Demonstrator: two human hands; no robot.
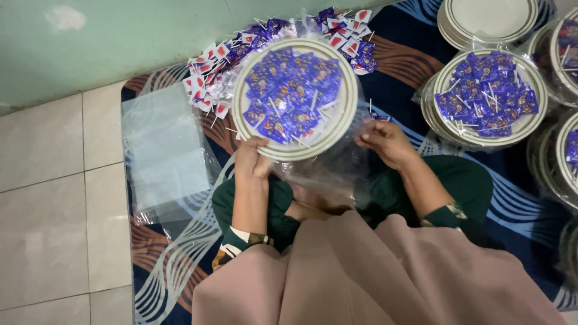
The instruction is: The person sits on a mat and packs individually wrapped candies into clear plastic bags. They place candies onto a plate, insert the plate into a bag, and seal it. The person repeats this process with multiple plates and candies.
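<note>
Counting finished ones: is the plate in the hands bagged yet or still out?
Partly in. The clear bag covers the plate only at its lower right; the left hand holds the bare rim, the right hand grips plastic.

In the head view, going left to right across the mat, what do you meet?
Stack of clear plastic bags → left hand at the rim of the plate of blue wrapped sweets → right hand → bagged plate of sweets.

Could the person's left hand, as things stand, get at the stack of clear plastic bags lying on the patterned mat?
Probably yes. The stack of clear plastic bags lies uncovered just beside the left hand with bare mat between, but that hand now grips the round cream plate of blue-wrapped sweets, so it would need freeing first.
</note>
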